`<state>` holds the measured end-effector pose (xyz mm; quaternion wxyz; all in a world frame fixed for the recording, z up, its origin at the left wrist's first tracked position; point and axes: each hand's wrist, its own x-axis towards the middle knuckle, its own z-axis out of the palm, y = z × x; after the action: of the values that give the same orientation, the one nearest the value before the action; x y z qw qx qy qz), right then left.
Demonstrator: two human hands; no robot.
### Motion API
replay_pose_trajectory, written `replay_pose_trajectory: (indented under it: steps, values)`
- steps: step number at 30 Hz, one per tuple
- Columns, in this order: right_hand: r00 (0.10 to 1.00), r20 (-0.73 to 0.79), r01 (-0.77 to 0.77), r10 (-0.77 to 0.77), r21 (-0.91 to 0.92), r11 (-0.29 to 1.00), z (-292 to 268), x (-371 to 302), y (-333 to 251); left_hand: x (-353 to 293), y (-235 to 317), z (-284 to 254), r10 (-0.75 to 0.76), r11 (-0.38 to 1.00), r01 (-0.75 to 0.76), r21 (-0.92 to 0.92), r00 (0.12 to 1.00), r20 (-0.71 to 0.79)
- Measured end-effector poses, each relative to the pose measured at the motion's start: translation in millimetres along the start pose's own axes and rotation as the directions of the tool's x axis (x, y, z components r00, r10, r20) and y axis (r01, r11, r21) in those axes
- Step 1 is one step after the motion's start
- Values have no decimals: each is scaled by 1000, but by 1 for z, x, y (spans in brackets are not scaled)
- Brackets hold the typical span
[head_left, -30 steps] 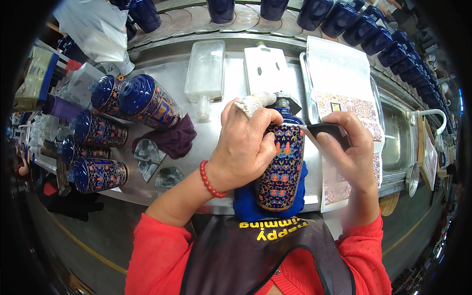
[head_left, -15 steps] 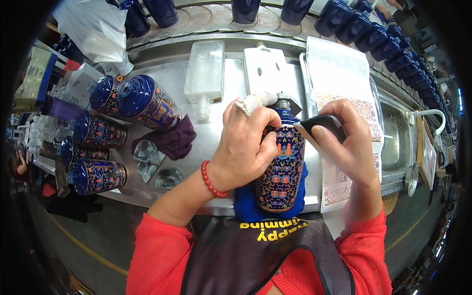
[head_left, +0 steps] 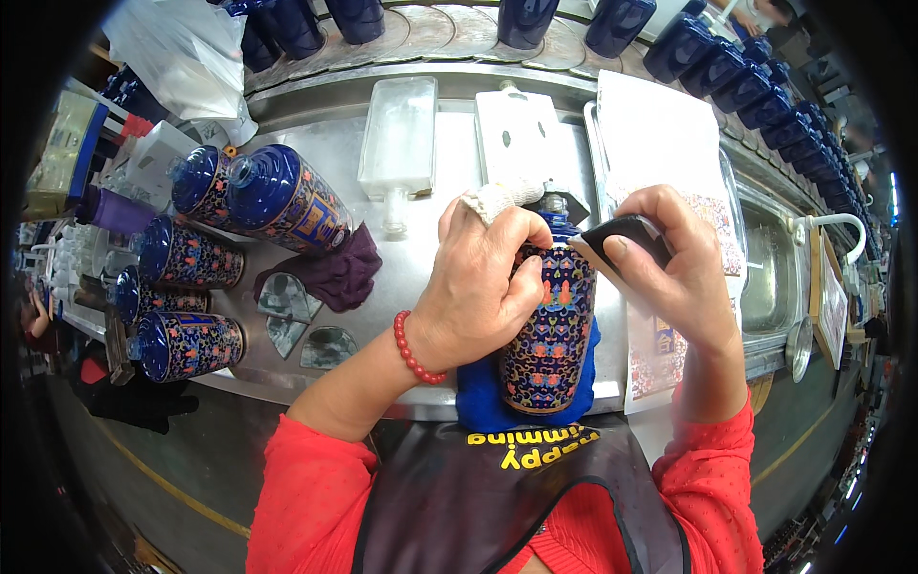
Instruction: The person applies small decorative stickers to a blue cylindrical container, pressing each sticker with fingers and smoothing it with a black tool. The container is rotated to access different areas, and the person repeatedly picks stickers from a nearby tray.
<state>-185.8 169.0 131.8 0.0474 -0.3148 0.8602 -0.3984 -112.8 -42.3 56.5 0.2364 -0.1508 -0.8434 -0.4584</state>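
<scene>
A dark blue bottle (head_left: 550,335) with a colourful floral pattern lies on a folded blue cloth (head_left: 478,387), its neck pointing away from me. My left hand (head_left: 492,277), with a whitish cover on one finger, is closed around the bottle's upper left side. In my right hand (head_left: 674,263) is a dark flat scraper (head_left: 626,237), pinched between thumb and fingers. Its pale edge meets or nearly meets the bottle's right shoulder; I cannot tell which.
Several patterned blue bottles (head_left: 191,344) stand or lean at the left, near a purple cloth (head_left: 335,271) and dark flat pieces (head_left: 328,346). A clear glass bottle (head_left: 399,139) lies behind. Printed sheets (head_left: 655,134) lie right, beside a sink (head_left: 775,277). Blue bottles (head_left: 526,21) line a conveyor (head_left: 421,33).
The blue bottles on the conveyor have shifted to the right. My hands, the bottle and the scraper have barely moved.
</scene>
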Motion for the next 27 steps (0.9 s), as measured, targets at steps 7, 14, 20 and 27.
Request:
replay_pose_trajectory:
  steps: [7, 14, 20, 27]
  values:
    - [997, 45, 56, -56, -4, 998, -4, 11, 0, 0, -2, 3, -31, 999, 30, -44, 999, -26]
    - [967, 239, 85, -89, 24, 996, -16, 54, 2, -2, -2, 3, -90, 991, 87, -100, 996, -22]
    - [850, 523, 101, -59, -53, 993, -18, 94, 4, -6, -7, -3, -115, 992, 115, -48, 993, -4]
    - [796, 602, 80, -62, -4, 997, -17, 111, 3, -8, -11, -2, -125, 991, 125, -49, 992, -5]
